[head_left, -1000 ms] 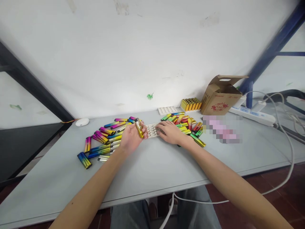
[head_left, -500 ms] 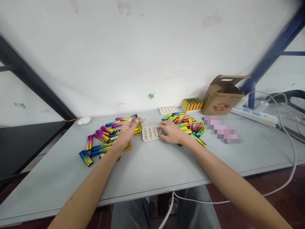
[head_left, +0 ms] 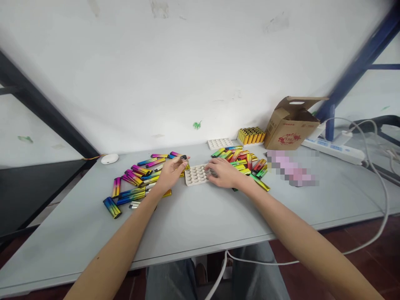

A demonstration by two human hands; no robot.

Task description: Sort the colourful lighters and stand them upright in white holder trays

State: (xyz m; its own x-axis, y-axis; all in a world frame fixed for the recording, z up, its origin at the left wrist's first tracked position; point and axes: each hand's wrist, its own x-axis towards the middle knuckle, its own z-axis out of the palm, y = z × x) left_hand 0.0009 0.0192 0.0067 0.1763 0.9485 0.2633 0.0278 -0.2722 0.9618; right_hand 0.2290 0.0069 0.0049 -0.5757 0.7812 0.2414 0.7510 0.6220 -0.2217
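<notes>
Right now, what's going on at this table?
A person's left hand holds a black-topped gold lighter-like piece by the left end of a white holed tray. Their right hand is at the tray's other end. Shiny coloured pieces lie loose on both sides. Farther back, yellow pieces stand packed beside an open cardboard box.

Workshop, or similar plain workroom; grey bench [head_left: 203, 225] against scuffed white wall [head_left: 150, 87]; dark metal frame [head_left: 51, 108] at left, blue metal frame [head_left: 353, 71] at right; power strip [head_left: 336, 150], white cable [head_left: 387, 205] trailing; open cardboard box [head_left: 286, 135]; pale tray [head_left: 193, 177] with rows of hollows; shiny like-shaped pieces [head_left: 133, 194], many, loose in heaps; upright gold cylinders [head_left: 251, 136], massed; red-brown tiled floor [head_left: 368, 243].
</notes>
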